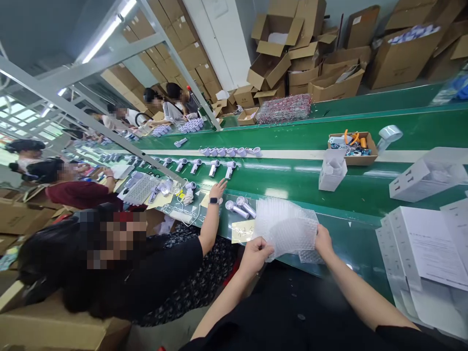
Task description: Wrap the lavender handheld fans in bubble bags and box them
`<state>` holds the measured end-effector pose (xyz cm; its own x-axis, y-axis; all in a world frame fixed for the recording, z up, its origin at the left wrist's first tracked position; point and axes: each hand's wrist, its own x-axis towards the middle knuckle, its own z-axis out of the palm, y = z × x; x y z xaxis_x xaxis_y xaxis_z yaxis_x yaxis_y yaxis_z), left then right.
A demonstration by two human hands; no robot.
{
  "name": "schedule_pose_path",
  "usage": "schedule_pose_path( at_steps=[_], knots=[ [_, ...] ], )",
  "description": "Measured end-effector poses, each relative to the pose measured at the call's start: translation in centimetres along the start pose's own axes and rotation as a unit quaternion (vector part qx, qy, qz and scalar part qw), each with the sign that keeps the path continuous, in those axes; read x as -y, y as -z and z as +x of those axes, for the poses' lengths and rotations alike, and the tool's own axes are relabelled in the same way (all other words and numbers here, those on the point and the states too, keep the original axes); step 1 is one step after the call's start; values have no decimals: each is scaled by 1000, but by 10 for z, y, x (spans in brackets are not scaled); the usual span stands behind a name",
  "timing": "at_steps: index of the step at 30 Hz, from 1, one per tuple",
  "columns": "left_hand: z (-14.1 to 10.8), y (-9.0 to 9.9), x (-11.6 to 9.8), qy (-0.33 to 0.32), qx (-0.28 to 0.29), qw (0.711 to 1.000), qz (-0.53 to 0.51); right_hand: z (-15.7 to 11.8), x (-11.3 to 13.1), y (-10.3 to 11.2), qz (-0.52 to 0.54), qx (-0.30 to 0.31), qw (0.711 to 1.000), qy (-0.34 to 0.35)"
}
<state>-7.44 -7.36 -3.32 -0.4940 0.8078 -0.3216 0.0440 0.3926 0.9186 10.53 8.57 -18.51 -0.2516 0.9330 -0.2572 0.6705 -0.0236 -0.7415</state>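
Two handheld devices (247,207), apparently fans, lie beside the bubble wrap (287,225).

The right fingers (321,237) are partly hidden by the bubble wrap (283,226). Up and left of the left fingers (265,249), writing on the yellow note (241,231) is too blurred to read. Well right of the right fingers, the picture's edge cuts off a white box (431,239), its print illegible.
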Motion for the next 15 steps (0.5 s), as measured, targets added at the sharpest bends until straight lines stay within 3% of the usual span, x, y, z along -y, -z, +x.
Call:
schedule_pose_path(
  at_steps=[2, 5, 9, 10, 12, 15],
  knots=[
    [-7, 13, -8, 9, 27, 1000, -13, 4, -2, 2, 20, -11, 1000, -21],
    [-19, 47, -21, 5, 74, 997, -26, 7, -8, 7, 37, -40, 997, -58],
    [-31, 105, -32, -23, 27, 999, -15, 5, 11, 14, 28, -127, 989, -71],
    [-34, 118, -34, -37, 6, 999, -3, 4, 25, 12, 27, -144, 988, -49],
    [-38, 143, -36, -78, -21, 996, 31, 1, 67, 0, 10, -106, 993, 59],
    [-43, 166, -38, -135, -5, 987, 89, -1, 148, -47, -55, 84, 961, 256]
  ],
)
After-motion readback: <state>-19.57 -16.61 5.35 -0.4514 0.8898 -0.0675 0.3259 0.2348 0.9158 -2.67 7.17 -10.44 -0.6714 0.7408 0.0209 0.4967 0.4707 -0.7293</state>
